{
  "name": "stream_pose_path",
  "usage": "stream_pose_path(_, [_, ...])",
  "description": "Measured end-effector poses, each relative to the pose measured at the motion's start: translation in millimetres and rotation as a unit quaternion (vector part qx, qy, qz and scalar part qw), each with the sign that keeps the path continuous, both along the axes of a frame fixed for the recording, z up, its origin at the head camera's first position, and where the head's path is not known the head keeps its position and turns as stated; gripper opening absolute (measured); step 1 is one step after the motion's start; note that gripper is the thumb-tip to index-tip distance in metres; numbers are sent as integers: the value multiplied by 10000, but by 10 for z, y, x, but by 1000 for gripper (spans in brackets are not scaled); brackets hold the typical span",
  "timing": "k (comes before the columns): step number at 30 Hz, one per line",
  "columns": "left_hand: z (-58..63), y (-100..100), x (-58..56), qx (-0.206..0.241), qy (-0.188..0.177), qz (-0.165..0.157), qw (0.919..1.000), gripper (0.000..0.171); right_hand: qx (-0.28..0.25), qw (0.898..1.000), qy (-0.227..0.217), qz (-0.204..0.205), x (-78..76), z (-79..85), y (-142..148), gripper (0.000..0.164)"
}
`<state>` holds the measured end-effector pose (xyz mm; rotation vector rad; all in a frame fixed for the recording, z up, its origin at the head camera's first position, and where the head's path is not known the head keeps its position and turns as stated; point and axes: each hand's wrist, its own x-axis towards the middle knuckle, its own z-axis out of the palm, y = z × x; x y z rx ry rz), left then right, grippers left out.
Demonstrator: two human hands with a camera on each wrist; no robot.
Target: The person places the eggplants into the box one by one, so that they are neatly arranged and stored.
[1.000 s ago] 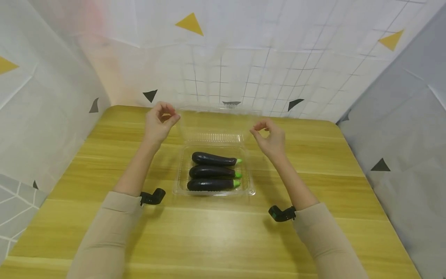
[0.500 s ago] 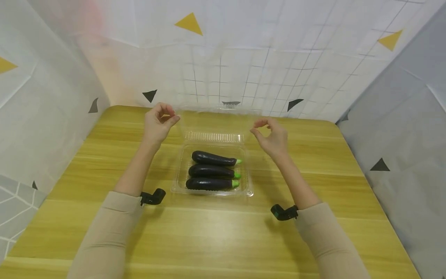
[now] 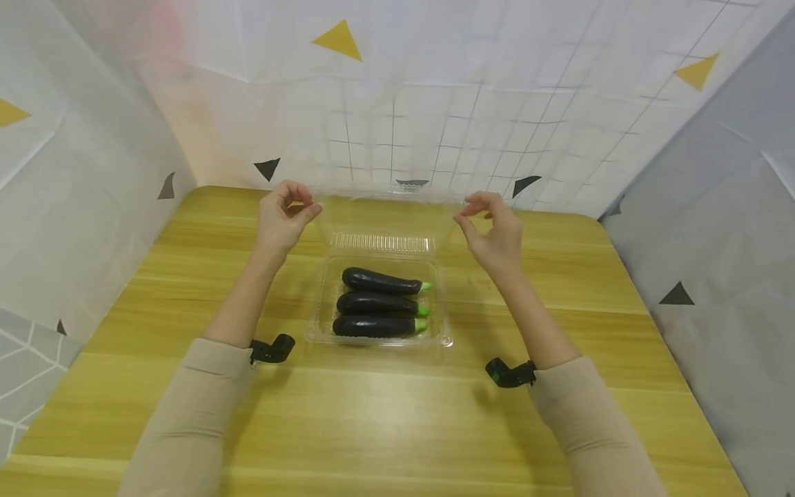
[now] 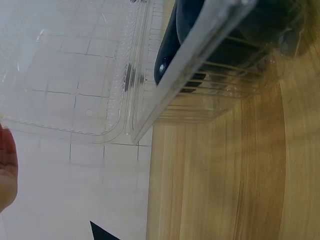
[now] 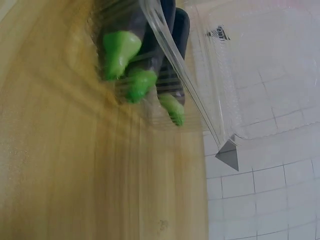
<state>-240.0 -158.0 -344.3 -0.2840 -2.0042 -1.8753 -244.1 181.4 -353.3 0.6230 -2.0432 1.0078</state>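
Note:
A clear plastic clamshell container (image 3: 317, 310) stands on the table with its lid (image 3: 385, 217) raised at the back. Lying side by side inside are three dark eggplants, the far one (image 3: 379, 280), the middle one (image 3: 375, 304) and the near one (image 3: 373, 326), green stems to the right. My left hand (image 3: 282, 221) pinches the lid's left edge between thumb and fingers; only part of it shows in the left wrist view. On the opposite side, my right hand (image 3: 497, 231) pinches the lid's right edge. The right wrist view shows the eggplants' green stems (image 5: 141, 85) but not the hand.
The wooden table (image 3: 385, 428) extends around the container. A pale sheeted wall (image 3: 404, 96) with triangles and grid lines rises behind it, close to the lid. Sheeted walls also stand left and right. Small black cameras (image 3: 273, 348) are strapped to both wrists.
My right hand has moved up and slightly right along the lid's right edge. The left hand has stayed nearly still. The container and eggplants have hardly shifted.

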Motion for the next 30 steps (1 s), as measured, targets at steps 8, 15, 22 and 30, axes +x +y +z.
stream_pose_path(8, [32,-13,31,49,196,-126,9997,19,194,9998,45,14,22,-14,7,30])
stream_pose_path(15, [53,-47,109,180,132,-395,9990,19,269,9994,198,125,95,-1,36,27])
stream_pose_path(22, [69,-75,218,27,-73,-465,9989,22,365,9986,68,388,220,47,84,23])
stream_pose_path(30, [58,-143,384,-597,-199,-718,9954,14,246,9967,127,767,380,91,106,18])
